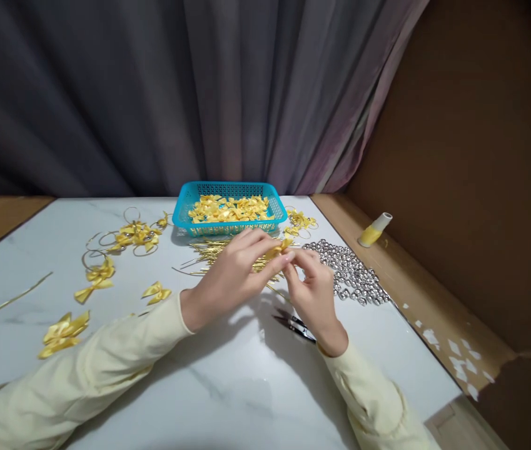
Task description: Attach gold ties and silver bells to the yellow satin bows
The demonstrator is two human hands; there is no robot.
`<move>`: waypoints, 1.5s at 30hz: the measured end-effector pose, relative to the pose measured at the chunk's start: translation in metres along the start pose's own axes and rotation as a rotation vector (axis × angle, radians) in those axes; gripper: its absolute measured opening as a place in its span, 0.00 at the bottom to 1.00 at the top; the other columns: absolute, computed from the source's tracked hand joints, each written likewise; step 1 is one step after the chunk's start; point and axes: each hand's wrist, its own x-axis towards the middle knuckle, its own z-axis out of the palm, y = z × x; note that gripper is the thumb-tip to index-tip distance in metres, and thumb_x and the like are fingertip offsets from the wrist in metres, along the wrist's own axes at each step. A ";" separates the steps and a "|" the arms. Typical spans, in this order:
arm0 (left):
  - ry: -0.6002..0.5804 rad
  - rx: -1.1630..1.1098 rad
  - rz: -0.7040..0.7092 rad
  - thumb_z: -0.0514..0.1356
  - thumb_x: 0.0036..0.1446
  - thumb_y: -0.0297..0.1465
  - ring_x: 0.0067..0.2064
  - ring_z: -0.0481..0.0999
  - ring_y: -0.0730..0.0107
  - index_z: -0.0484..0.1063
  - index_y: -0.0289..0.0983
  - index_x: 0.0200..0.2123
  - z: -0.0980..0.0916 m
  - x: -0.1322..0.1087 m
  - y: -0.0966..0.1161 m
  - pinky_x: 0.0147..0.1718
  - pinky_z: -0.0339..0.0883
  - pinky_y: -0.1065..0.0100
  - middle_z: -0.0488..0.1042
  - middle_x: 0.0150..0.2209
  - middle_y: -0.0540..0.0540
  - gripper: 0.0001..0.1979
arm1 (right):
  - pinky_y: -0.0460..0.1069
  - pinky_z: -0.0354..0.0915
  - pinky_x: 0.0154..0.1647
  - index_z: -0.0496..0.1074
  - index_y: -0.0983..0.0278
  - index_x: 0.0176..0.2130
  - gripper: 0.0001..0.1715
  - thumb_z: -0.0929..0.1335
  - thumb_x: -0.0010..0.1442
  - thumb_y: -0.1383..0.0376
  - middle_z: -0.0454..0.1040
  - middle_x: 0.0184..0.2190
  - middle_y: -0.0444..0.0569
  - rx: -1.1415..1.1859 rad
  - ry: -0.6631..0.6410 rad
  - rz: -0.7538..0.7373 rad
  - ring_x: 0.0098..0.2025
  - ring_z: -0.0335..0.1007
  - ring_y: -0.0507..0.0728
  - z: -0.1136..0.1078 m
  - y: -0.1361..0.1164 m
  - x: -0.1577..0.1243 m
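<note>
Between fingertips, yellow ribbon (satiny)

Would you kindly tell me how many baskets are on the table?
1: the blue basket, holding yellow bows, stands near the far edge of the table, beyond the left hand. No other shows.

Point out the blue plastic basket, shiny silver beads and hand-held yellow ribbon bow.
Blue plastic basket (pixel 228 225), head view: front rim.
Shiny silver beads (pixel 353 272), head view: pile's middle.
Yellow ribbon bow (pixel 279 249), head view: visible ribbon.
</note>
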 end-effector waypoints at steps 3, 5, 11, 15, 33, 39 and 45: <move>0.044 0.034 0.031 0.52 0.60 0.29 0.32 0.67 0.70 0.68 0.34 0.31 0.002 0.003 0.000 0.33 0.63 0.66 0.69 0.28 0.48 0.08 | 0.52 0.54 0.41 0.67 0.64 0.29 0.09 0.61 0.58 0.72 0.71 0.25 0.46 -0.075 -0.005 -0.044 0.30 0.64 0.55 0.001 -0.005 0.000; 0.054 0.041 0.054 0.52 0.60 0.26 0.29 0.67 0.72 0.68 0.34 0.29 0.003 0.006 -0.001 0.30 0.62 0.69 0.68 0.26 0.49 0.09 | 0.52 0.52 0.40 0.66 0.64 0.30 0.08 0.60 0.58 0.72 0.71 0.27 0.47 -0.113 0.000 -0.054 0.32 0.63 0.55 0.002 -0.006 0.001; 0.044 0.022 0.054 0.52 0.59 0.25 0.26 0.68 0.74 0.68 0.33 0.29 0.000 0.013 -0.002 0.26 0.61 0.71 0.69 0.25 0.49 0.08 | 0.50 0.51 0.36 0.65 0.64 0.27 0.10 0.59 0.57 0.73 0.70 0.25 0.45 -0.133 -0.039 -0.036 0.29 0.61 0.54 -0.004 -0.007 0.014; 0.112 0.043 0.094 0.51 0.59 0.24 0.28 0.69 0.73 0.68 0.33 0.30 -0.004 0.018 -0.002 0.28 0.63 0.71 0.72 0.27 0.48 0.08 | 0.50 0.50 0.35 0.62 0.64 0.22 0.13 0.60 0.55 0.73 0.64 0.16 0.40 -0.087 -0.087 -0.003 0.22 0.57 0.51 -0.008 -0.014 0.029; 0.045 -0.228 -0.224 0.49 0.61 0.31 0.20 0.58 0.78 0.66 0.35 0.24 -0.036 0.006 0.000 0.18 0.55 0.75 0.58 0.19 0.54 0.14 | 0.51 0.58 0.41 0.70 0.63 0.26 0.13 0.62 0.61 0.65 0.74 0.25 0.45 0.175 -0.324 -0.047 0.31 0.68 0.53 -0.006 -0.017 0.039; 0.023 -0.299 -0.301 0.50 0.61 0.33 0.25 0.65 0.76 0.69 0.35 0.30 -0.035 0.001 0.002 0.22 0.59 0.74 0.68 0.25 0.51 0.12 | 0.52 0.55 0.42 0.70 0.62 0.26 0.14 0.62 0.62 0.67 0.73 0.27 0.44 0.043 -0.325 -0.143 0.32 0.67 0.53 -0.013 -0.022 0.032; 0.008 -0.333 -0.308 0.50 0.61 0.33 0.25 0.64 0.76 0.68 0.36 0.30 -0.037 0.002 0.006 0.22 0.59 0.74 0.66 0.24 0.53 0.12 | 0.52 0.55 0.42 0.69 0.62 0.27 0.14 0.61 0.62 0.67 0.72 0.27 0.44 0.043 -0.320 -0.152 0.33 0.67 0.53 -0.013 -0.017 0.028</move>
